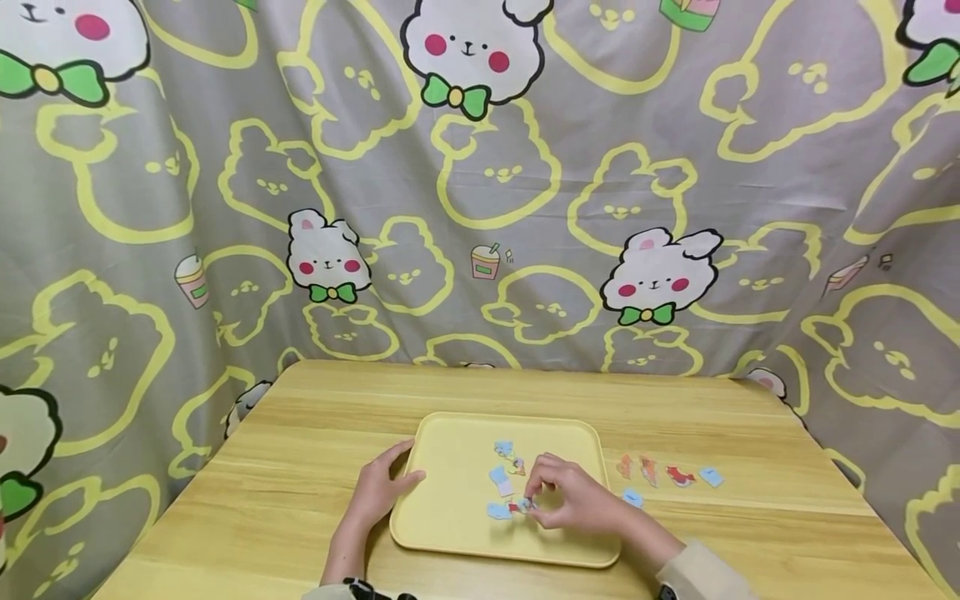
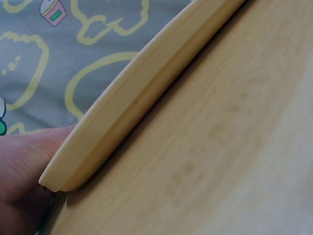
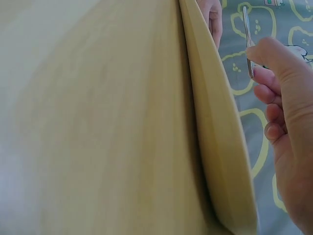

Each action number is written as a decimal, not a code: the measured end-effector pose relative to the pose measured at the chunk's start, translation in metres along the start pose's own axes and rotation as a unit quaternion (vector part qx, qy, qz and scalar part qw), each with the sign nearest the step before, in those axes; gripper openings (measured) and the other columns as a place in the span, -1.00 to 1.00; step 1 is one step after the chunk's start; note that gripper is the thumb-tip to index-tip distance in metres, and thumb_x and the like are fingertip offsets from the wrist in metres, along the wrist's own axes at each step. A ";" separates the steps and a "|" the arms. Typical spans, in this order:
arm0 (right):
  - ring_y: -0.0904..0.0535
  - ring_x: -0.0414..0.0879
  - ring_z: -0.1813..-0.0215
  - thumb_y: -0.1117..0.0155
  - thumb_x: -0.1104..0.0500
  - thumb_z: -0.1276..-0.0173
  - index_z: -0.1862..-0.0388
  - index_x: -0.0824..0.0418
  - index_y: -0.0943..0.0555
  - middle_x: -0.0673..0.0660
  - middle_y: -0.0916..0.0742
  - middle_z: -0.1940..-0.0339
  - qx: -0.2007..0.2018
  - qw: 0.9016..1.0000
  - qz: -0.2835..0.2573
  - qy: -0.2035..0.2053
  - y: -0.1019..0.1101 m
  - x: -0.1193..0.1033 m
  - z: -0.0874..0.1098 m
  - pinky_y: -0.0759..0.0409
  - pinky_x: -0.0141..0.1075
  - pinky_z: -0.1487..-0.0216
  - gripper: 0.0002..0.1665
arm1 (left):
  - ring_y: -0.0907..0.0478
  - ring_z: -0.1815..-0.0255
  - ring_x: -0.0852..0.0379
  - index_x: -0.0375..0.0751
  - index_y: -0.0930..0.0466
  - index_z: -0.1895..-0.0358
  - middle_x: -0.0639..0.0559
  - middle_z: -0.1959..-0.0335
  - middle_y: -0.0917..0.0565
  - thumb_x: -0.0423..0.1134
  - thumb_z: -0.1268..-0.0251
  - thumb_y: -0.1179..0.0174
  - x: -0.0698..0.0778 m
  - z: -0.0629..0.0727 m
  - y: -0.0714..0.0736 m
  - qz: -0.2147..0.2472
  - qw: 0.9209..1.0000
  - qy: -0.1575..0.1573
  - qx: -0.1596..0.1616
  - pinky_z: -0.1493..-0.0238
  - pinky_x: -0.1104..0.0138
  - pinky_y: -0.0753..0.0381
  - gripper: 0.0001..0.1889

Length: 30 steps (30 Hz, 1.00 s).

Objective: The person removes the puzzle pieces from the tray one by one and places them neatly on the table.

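Observation:
A yellow tray (image 1: 450, 533) lies on the wooden table with several small light-blue puzzle pieces (image 1: 498, 480) on it. My right hand (image 1: 573, 498) is over the tray's right half, pinching a thin, flat puzzle piece (image 3: 247, 44) between thumb and fingertips; the right wrist view shows it edge-on. In the head view that piece is near the lower blue piece (image 1: 498, 510) and partly hidden by the fingers. At the tray's left side, my left hand (image 1: 378, 492) rests against the rim, thumb over the edge and fingers stretched along it.
To the right of the tray, several loose pieces lie on the table (image 1: 300, 433), among them orange ones (image 1: 648, 471), a red one (image 1: 680, 476) and a blue one (image 1: 711, 476). A grey patterned curtain (image 1: 525, 317) hangs behind the table and along its sides.

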State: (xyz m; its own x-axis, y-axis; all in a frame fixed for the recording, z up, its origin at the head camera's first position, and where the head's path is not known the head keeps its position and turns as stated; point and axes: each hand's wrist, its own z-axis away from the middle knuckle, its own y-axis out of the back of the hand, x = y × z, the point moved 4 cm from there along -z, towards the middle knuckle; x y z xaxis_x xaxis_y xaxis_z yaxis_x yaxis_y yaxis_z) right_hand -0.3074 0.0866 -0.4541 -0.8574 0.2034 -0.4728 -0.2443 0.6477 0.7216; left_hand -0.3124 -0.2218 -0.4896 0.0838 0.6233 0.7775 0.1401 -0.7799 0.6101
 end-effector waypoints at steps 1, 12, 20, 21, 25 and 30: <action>-0.42 -0.21 0.30 -0.45 0.28 -0.15 0.29 0.05 -0.53 0.01 -0.60 0.37 0.001 1.000 0.002 -0.002 0.001 0.001 0.001 -0.45 -0.55 0.30 -0.74 | -0.38 -0.39 -0.32 -0.15 -0.46 -0.34 -0.30 -0.32 -0.51 -0.14 -0.20 -0.37 0.000 0.000 0.000 0.001 1.000 0.002 0.000 -0.39 -0.16 -0.37 -0.39; -0.43 -0.19 0.30 -0.45 0.30 -0.10 0.30 0.04 -0.52 -0.03 -0.59 0.36 0.018 1.000 0.011 -0.015 0.010 0.008 0.016 -0.47 -0.53 0.30 -0.70 | -0.33 -0.42 -0.34 -0.12 -0.43 -0.36 -0.29 -0.36 -0.47 -0.11 -0.21 -0.36 0.000 0.002 -0.001 0.005 1.000 0.007 -0.010 -0.41 -0.19 -0.33 -0.37; -0.43 -0.22 0.31 -0.48 0.32 -0.02 0.32 0.03 -0.53 -0.05 -0.59 0.37 0.040 0.999 0.028 -0.012 0.017 0.011 0.025 -0.47 -0.53 0.31 -0.66 | -0.32 -0.43 -0.34 -0.15 -0.42 -0.37 -0.30 -0.37 -0.45 -0.12 -0.21 -0.36 0.000 0.003 -0.001 0.008 1.000 0.006 -0.013 -0.41 -0.19 -0.34 -0.36; -0.43 -0.23 0.31 -0.48 0.32 -0.02 0.32 0.02 -0.53 -0.05 -0.60 0.37 0.043 0.999 0.028 -0.012 0.018 0.011 0.027 -0.47 -0.53 0.31 -0.66 | -0.32 -0.42 -0.34 -0.16 -0.42 -0.37 -0.31 -0.37 -0.45 -0.12 -0.21 -0.36 0.000 0.003 -0.001 0.007 1.000 0.005 -0.013 -0.41 -0.18 -0.34 -0.36; -0.44 -0.22 0.31 -0.48 0.33 -0.02 0.32 0.01 -0.53 -0.10 -0.60 0.35 0.050 0.998 0.028 -0.015 0.022 0.011 0.033 -0.47 -0.52 0.31 -0.65 | -0.32 -0.42 -0.35 -0.17 -0.41 -0.37 -0.32 -0.37 -0.45 -0.12 -0.21 -0.36 -0.001 0.003 -0.001 0.008 1.000 0.005 -0.014 -0.40 -0.19 -0.34 -0.35; -0.43 -0.21 0.31 -0.47 0.37 -0.02 0.31 0.02 -0.53 -0.11 -0.60 0.33 0.058 0.998 0.024 -0.019 0.030 0.012 0.041 -0.47 -0.49 0.31 -0.63 | -0.32 -0.42 -0.35 -0.16 -0.41 -0.37 -0.32 -0.36 -0.46 -0.12 -0.21 -0.36 -0.001 0.003 -0.001 0.005 1.000 0.005 -0.014 -0.40 -0.20 -0.34 -0.35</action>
State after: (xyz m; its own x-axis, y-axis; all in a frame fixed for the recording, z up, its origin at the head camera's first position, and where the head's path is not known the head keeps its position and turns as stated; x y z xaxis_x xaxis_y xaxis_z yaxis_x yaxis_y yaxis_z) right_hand -0.3064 0.1382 -0.4588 -0.8485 0.2620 -0.4598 -0.1482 0.7164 0.6818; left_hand -0.3101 -0.2218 -0.4911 0.0754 0.6144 0.7854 0.1120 -0.7879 0.6056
